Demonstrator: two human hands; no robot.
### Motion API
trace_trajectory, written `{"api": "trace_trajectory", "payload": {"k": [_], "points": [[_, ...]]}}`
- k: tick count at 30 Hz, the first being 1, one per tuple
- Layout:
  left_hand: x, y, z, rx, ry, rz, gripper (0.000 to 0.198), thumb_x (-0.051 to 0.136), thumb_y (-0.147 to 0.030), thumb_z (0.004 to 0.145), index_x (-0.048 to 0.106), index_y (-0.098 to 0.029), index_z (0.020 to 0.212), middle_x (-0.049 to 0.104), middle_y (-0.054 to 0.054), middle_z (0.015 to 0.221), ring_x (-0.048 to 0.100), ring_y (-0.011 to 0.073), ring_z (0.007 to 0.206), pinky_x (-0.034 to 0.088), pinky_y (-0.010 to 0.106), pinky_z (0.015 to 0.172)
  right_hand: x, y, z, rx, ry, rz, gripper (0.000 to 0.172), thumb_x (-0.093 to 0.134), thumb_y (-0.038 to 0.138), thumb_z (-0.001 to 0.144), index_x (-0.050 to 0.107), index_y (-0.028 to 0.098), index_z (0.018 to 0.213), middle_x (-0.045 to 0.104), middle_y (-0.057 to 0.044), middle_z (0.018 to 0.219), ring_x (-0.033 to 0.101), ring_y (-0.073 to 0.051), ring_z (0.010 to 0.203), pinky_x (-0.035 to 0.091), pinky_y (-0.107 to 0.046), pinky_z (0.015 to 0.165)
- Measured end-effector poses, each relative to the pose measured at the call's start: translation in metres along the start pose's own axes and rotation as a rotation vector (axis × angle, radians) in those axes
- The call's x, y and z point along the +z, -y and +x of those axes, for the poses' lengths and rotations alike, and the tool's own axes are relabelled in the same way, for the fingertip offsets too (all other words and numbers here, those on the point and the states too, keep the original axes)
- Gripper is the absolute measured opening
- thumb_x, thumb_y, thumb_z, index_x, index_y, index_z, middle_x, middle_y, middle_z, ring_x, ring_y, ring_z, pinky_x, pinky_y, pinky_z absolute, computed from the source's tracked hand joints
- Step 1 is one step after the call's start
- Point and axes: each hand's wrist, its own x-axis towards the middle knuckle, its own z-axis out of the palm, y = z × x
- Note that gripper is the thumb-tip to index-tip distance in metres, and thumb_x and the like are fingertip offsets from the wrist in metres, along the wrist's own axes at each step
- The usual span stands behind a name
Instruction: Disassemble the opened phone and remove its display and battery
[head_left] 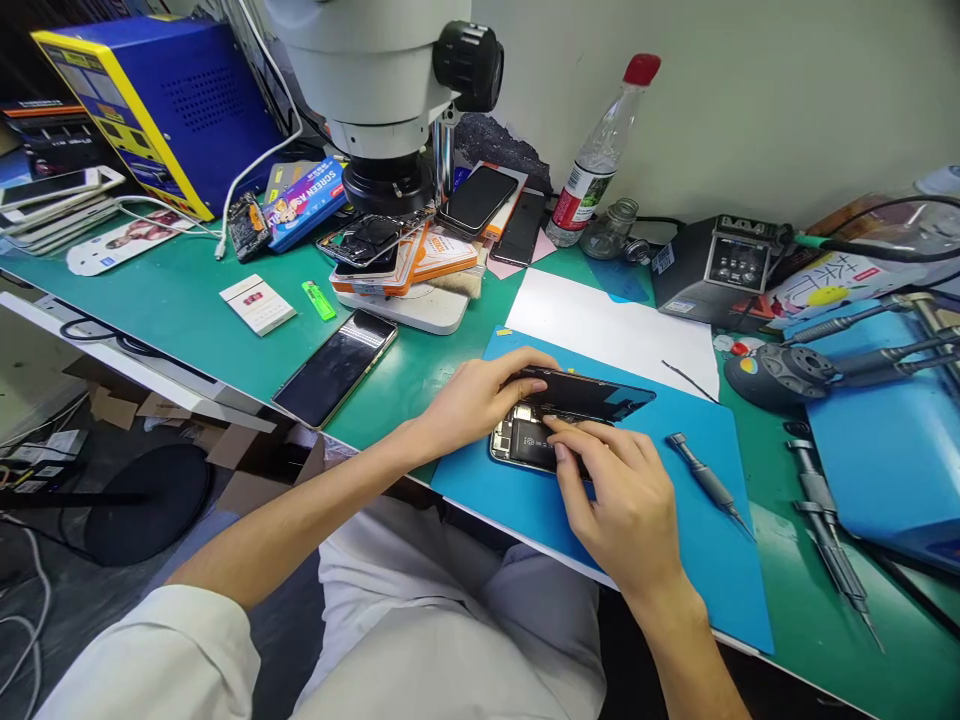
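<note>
An opened phone lies on a blue mat, its insides and battery showing. Its black screen panel is lifted and tilted over the body. My left hand grips the left end of the screen panel and the phone's edge, fingers curled. My right hand rests on the phone body, fingertips pressed down onto the inner parts under the screen. A grey screwdriver lies on the mat just right of my right hand.
A microscope stands at the back over a stack of phones and parts. A dark phone, a lighter, a water bottle, a soldering station and tools lie around on the green table.
</note>
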Motion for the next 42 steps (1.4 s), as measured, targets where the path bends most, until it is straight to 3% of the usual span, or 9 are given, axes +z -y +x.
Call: {"api": "trace_trajectory", "payload": {"k": [19, 32, 39, 42], "points": [[-0.001, 0.001, -0.001, 0.017, 0.015, -0.012, 0.022, 0.057, -0.028, 0.107, 0.070, -0.028, 0.125, 0.080, -0.002, 0.117, 0.074, 0.0215, 0.107, 0.052, 0.028, 0.091, 0.004, 0.000, 0.006, -0.020, 0.039, 0.000, 0.021, 0.062, 0.007, 0.098, 0.063, 0.018, 0.116, 0.075, -0.008, 0.114, 0.066, -0.024, 0.106, 0.052, -0.039, 0.091], [-0.001, 0.004, -0.002, 0.036, 0.020, 0.012, 0.022, 0.058, -0.026, 0.107, 0.069, -0.029, 0.126, 0.080, -0.002, 0.118, 0.075, 0.0202, 0.107, 0.053, 0.028, 0.091, 0.002, 0.007, 0.018, -0.148, 0.111, -0.150, 0.017, 0.060, 0.003, 0.097, 0.062, 0.014, 0.109, 0.073, -0.009, 0.103, 0.062, -0.026, 0.098, 0.047, -0.042, 0.086], [-0.002, 0.007, 0.001, 0.095, 0.020, 0.013, 0.022, 0.058, -0.021, 0.107, 0.069, -0.027, 0.125, 0.078, -0.002, 0.124, 0.074, 0.0184, 0.111, 0.052, 0.027, 0.094, -0.003, -0.006, 0.026, 0.020, 0.172, -0.017, 0.009, 0.056, 0.014, 0.105, 0.064, 0.018, 0.107, 0.068, -0.006, 0.100, 0.059, -0.021, 0.089, 0.047, -0.037, 0.081], [-0.002, 0.009, 0.001, 0.105, 0.024, 0.023, 0.022, 0.056, -0.020, 0.107, 0.068, -0.028, 0.124, 0.078, -0.003, 0.124, 0.073, 0.0180, 0.111, 0.052, 0.027, 0.093, -0.003, -0.010, 0.028, 0.006, 0.206, -0.022, 0.010, 0.055, 0.015, 0.105, 0.065, 0.018, 0.107, 0.067, -0.006, 0.099, 0.058, -0.021, 0.089, 0.047, -0.037, 0.081]]}}
